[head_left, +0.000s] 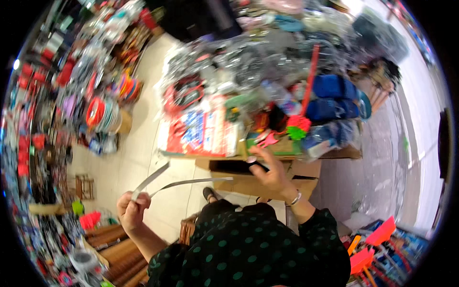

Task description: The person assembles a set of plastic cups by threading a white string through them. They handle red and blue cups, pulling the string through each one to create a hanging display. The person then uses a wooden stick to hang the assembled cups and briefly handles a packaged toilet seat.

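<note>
Mid-shop, a flat grey strip [150, 179] is pinched in the closed fingers of the L hand [133, 208], two lengths running out: one slanting up & R, the other reaching R twd the other hand but stopping short. Both free ends hang in open air over the tiled floor [165, 225]; nothing fastened to either, so far as shows. R hand [272, 174] is well apart, fingers curled & gripping a small black item [258, 165] w/ a pale round end; type can't be told, too blurred.

Progress, by judgment: strip is in hand, no finished result in view; work looks part-way at most. Strip & black item don't touch. How much is left can't be told from this one view.

Just beyond the R fingers, tabletop [353, 152] goods begin: a pink piece [269, 139] nearest, then a red-&-green brush [298, 127] w/ long red handle, slightly R. Up & L of those fingers, a red-&-white pack [198, 131]; farther up & R, blue bundles [331, 95]. Below & R of them, an open cardboard box [299, 187] under the tabletop edge.

Near the L hand's wrist, lower L, brown rolls [122, 253]; farther L of its fingers, a small wooden stool [84, 186].
</note>
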`<state>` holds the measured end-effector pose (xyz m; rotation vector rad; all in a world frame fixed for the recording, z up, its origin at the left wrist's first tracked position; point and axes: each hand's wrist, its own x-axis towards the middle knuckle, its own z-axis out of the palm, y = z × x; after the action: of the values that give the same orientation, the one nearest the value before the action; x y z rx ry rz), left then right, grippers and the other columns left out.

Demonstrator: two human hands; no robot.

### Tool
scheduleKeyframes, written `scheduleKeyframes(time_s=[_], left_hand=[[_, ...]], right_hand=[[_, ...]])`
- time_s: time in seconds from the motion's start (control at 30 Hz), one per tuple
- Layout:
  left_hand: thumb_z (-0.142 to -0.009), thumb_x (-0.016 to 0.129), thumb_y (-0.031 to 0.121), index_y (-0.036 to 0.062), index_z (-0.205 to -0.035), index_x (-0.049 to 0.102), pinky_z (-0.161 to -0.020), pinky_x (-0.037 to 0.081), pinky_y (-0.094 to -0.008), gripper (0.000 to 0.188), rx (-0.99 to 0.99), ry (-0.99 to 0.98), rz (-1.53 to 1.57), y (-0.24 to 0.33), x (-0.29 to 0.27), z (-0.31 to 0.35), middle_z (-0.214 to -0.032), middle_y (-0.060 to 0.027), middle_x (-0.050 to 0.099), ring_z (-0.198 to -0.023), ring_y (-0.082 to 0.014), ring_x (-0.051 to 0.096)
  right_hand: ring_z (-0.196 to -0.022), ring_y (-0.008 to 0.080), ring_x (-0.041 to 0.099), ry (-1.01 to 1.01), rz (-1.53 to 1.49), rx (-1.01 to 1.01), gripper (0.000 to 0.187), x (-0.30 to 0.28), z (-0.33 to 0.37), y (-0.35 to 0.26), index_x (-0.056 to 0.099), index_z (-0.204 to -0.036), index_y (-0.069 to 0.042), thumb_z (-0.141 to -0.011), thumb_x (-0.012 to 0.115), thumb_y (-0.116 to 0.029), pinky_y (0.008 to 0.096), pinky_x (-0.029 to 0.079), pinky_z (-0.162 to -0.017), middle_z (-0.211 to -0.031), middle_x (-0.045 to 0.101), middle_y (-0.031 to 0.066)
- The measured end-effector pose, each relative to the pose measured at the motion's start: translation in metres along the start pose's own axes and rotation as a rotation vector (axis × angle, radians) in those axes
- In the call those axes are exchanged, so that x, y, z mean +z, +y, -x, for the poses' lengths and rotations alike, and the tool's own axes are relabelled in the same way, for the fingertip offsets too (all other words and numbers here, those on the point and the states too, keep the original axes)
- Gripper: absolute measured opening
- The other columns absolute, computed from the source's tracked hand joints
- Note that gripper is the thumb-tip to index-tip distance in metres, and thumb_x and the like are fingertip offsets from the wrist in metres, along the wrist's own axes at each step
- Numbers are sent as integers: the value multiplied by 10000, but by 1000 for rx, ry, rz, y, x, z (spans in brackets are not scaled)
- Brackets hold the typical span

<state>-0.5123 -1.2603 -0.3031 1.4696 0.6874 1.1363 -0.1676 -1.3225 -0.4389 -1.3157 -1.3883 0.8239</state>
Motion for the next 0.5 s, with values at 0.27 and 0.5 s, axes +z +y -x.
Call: scheduleKeyframes(time_s=[0.27, 0.5], left_hand=[[-768, 577, 125, 24, -500, 496, -359, 260, -271, 298, 314, 180, 319, 28, -227, 83, -404, -55, 434, -325, -140, 356], [-787, 607, 97, 104, -650, 532, -361, 222, -199, 156, 473, 468, 189, 132, -386, 196, -425, 35, 378, -333, -67, 293]], right_hand=[[-1225, 271, 339, -644, -112, -535, 808, 344, -91, -93, 260, -1338, -42, -724, 664, -377, 437, 187, -1037, -1290, 395, 124], [-1046, 268, 427, -631, -154, -405, 815, 549, -122, -112, 262, -1332, -38, -685, 687, -290, 390, 296, -927, -1136, 453, 130]])
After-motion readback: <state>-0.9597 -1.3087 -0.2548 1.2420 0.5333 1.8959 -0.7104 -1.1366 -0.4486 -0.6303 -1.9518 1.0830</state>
